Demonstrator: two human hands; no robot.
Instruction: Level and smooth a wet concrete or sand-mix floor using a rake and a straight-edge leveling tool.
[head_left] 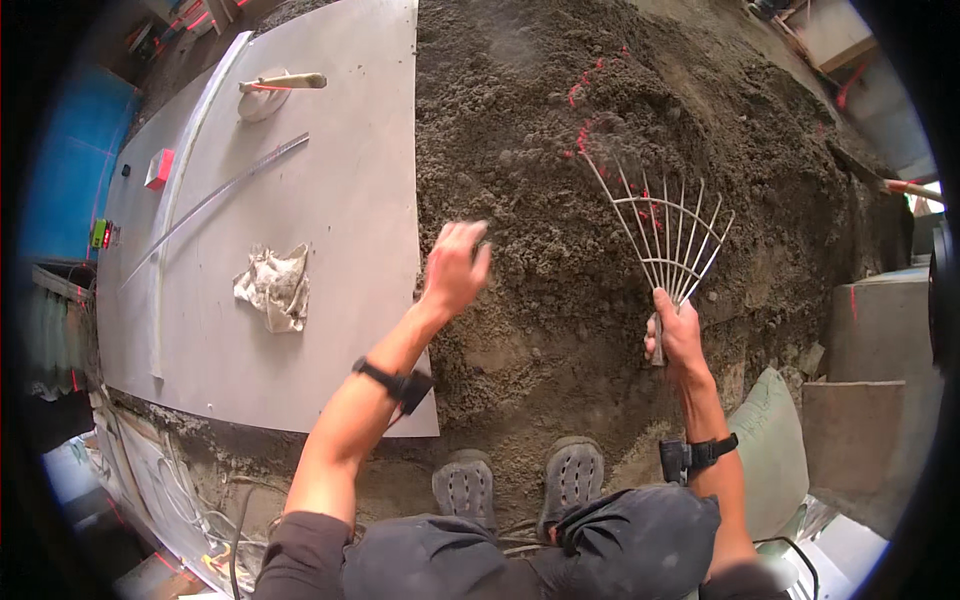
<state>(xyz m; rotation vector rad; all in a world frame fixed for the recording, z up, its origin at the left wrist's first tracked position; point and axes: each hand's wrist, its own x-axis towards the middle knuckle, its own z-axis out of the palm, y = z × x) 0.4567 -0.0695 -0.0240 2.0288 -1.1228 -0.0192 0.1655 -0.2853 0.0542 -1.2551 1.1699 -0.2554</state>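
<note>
My right hand (677, 333) is wrapped round the short handle of a metal fan rake (665, 235). The rake's tines spread away from me over a bed of loose, dark, crumbly soil (540, 170). Above the soil, beside the edge of a large grey sheet (350, 180), is my left hand (458, 268). Its fingers are curled in, and a small dark patch shows at the fingertips; what it is I cannot make out. Red light spots fall on the soil and on the rake's tines.
On the sheet lie a crumpled, stained cloth (274, 288), a long thin strip (220, 190), a small red-and-white box (159, 169) and a round pale object with a stick-like handle (284, 82). A pale green sack (768, 450) and concrete blocks (855, 425) stand at right.
</note>
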